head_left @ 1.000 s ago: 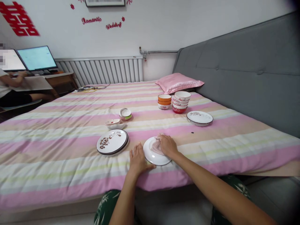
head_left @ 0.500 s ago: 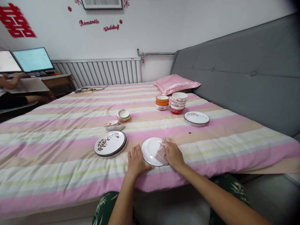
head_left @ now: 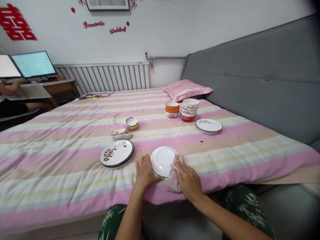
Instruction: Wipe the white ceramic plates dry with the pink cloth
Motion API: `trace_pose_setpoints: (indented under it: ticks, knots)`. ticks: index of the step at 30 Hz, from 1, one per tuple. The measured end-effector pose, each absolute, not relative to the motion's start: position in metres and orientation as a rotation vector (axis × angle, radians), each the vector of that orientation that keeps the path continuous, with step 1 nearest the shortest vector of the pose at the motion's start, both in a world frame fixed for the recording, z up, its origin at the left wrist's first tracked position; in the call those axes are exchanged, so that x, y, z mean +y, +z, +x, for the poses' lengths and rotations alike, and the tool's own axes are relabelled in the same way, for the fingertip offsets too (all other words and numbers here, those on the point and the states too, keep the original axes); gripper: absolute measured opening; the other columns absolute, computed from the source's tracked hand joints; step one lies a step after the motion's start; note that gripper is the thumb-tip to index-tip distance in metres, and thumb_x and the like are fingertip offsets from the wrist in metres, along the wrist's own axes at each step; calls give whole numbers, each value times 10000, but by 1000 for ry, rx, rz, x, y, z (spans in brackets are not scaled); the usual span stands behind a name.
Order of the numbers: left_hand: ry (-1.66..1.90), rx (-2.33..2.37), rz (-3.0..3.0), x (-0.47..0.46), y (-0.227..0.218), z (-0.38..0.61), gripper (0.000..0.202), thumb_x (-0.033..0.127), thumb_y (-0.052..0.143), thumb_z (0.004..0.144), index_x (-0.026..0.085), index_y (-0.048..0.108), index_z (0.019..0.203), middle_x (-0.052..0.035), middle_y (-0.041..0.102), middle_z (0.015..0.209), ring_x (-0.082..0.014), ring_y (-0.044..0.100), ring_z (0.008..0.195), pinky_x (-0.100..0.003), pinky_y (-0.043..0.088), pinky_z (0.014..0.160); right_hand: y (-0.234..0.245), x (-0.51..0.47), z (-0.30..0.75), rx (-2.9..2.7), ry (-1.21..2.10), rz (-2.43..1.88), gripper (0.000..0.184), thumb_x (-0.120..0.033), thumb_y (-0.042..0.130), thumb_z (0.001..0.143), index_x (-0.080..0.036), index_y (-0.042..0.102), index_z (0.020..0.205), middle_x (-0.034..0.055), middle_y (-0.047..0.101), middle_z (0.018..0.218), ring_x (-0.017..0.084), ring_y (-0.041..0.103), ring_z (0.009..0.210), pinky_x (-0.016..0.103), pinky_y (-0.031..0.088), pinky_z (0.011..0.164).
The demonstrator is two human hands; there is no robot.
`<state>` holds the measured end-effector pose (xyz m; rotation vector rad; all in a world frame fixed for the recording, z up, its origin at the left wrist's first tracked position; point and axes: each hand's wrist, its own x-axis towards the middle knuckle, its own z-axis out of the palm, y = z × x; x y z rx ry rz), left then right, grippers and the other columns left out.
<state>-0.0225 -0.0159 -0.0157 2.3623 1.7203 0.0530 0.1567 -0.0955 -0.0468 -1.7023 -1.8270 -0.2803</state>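
A white plate (head_left: 162,160) lies on the striped bedspread in front of me. My left hand (head_left: 145,173) rests at its left edge, fingers stretched out and thumb along the near rim. In my right hand (head_left: 188,178) is a crumpled pale pink cloth (head_left: 174,180), pressed over the plate's right near rim and hanging past it onto the bedspread. To the left is a stack of plates (head_left: 117,152), the top one with a brown flower pattern and dark rim.
Small dishes (head_left: 121,134) and little bowls (head_left: 131,122) sit beyond the left stack. Orange bowls (head_left: 172,107), a taller bowl stack (head_left: 190,110) and more plates (head_left: 209,125) stand farther right. A pink pillow (head_left: 187,90) lies by the grey headboard (head_left: 250,70). A person (head_left: 12,90) sits at a desk.
My right hand and the cloth have slid toward me and slightly right, from the plate's right side to its near right rim. My left hand stays at the plate's left edge.
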Motion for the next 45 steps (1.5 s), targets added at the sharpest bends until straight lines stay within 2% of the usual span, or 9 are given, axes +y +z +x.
trace_pose_setpoints:
  ticks: [6,13,23,29,34,37,40,43,45]
  knots:
    - [38,1717,2360,-18,-11,-21,1132,567,579,555,10,62,1394,-202,116,1472,-312,62,1361,-485,33,1074,-54,-112,153,-1953,-275,-1588,448,-93,320,855,-166,478,1268,92,523,1273,212,509,1162,372,460,926]
    - [25,1712,2356,-18,-9,-22,1111,534,576,558,-7,75,1389,-197,116,1472,-309,61,1362,-483,31,1077,-48,-111,148,-2180,-354,-1351,450,-55,309,862,-167,476,1265,47,520,1285,225,421,1239,367,479,891]
    - [15,1744,2372,-18,-12,-21,985,312,517,574,-16,67,1386,-193,128,1473,-293,82,1362,-475,50,1082,-35,-74,121,-2353,-280,-1294,303,-175,365,908,-172,551,1147,42,549,1256,228,317,1299,351,414,931]
    - [4,1731,2362,-16,-13,-22,1026,280,522,551,-21,14,1390,-187,113,1477,-295,99,1359,-486,63,1080,-18,-50,109,-2430,-104,-1318,310,-177,413,884,-183,535,1169,76,586,1188,225,369,1255,361,396,921]
    - [22,1750,2362,-16,-14,-23,920,176,472,603,21,52,1406,-154,111,1487,-275,115,1360,-466,70,1087,-1,-31,102,-2467,35,-1346,286,-161,486,827,-163,583,1096,95,613,1134,235,406,1215,379,337,969]
    - [22,1762,2366,-17,-14,-24,841,117,425,653,44,68,1412,-154,152,1479,-256,127,1360,-456,81,1085,5,-20,100,-2454,79,-1424,324,-159,469,814,-152,570,1122,99,606,1147,224,408,1210,371,299,997]
    - [0,1722,2389,-17,-11,-25,897,245,502,671,29,36,1407,-177,143,1475,-276,114,1360,-466,75,1081,8,-10,100,-2379,143,-1559,333,-182,423,827,-182,567,1127,78,596,1169,210,421,1195,352,310,974]
    - [6,1690,2352,-17,-9,-25,1110,454,610,579,5,10,1398,-197,101,1475,-305,83,1361,-481,55,1078,11,0,103,-2307,177,-1649,320,-196,404,831,-212,588,1092,64,603,1156,206,466,1144,346,329,935]
    - [28,1686,2317,-17,-9,-24,1155,522,612,558,9,9,1399,-198,104,1474,-304,74,1362,-482,42,1076,12,6,107,-2271,193,-1692,304,-201,402,829,-242,613,1044,47,624,1118,195,505,1092,335,340,909]
